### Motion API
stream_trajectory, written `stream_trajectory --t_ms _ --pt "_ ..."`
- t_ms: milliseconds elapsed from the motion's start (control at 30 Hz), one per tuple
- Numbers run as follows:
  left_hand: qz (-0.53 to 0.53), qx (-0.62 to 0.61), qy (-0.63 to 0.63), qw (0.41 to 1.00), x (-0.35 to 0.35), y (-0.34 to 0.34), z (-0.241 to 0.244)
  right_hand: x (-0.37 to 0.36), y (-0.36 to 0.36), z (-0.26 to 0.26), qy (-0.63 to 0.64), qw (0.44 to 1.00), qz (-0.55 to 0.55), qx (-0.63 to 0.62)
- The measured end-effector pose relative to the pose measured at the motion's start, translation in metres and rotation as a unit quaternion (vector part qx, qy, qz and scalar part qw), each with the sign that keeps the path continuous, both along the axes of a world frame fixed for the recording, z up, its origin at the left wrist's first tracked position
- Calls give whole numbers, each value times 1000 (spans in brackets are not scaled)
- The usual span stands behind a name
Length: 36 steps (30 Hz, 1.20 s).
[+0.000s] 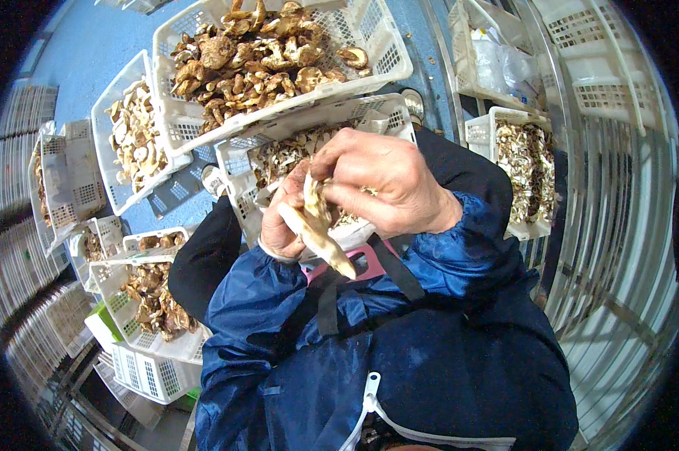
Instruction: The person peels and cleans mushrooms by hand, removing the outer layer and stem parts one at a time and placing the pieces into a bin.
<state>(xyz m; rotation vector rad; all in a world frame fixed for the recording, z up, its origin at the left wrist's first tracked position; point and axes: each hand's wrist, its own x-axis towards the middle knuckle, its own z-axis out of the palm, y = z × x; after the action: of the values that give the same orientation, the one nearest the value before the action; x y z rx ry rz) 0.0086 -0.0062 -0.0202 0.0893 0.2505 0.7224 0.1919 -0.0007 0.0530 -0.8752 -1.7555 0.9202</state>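
Note:
My left hand [283, 225] is wrapped around a pale, forked piece of mushroom stem [317, 237], whose tapered end points down towards my jacket. From the other side my right hand [390, 183] bends over it, thumb and forefinger pinching near its upper end. Whether a small blade sits in those fingers is hidden. Directly beneath both hands, between my knees, a white plastic crate [238, 163] holds thin mushroom trimmings [283, 155]. Beyond it stands a larger white crate [395, 48] with many brown, untrimmed-looking mushrooms [243, 62].
Pale mushrooms [139, 135] fill a narrow crate [106, 169] at the left. More brown mushrooms [159, 299] lie in a crate nearer me. To the right, trimmings [522, 169] fill another crate beside metal rails [565, 169]. A pink plastic item [373, 268] with black straps is by my lap.

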Motion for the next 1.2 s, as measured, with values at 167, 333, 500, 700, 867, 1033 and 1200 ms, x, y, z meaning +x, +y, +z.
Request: stream_trajectory --t_ms 167,333,500,700,867,1033,1200 --pt "-38 70 2 997 1 -2 5 4 10 -10 -36 990 -133 0" --pt "-32 55 -72 995 13 -16 -10 23 18 -31 -209 958 -151 -129" --pt "34 101 -37 994 -6 -12 -2 3 18 -40 -87 976 -50 -193" --pt "72 49 -45 995 -13 -26 7 -19 8 -16 183 935 114 -281" --pt "50 41 -48 997 -19 -42 -2 -26 2 -15 231 920 157 -275" --pt "41 16 -63 997 -9 -40 19 -15 6 0 166 920 169 -312" --pt "56 -23 75 995 -8 -26 11 2 18 -25 115 929 75 -344"
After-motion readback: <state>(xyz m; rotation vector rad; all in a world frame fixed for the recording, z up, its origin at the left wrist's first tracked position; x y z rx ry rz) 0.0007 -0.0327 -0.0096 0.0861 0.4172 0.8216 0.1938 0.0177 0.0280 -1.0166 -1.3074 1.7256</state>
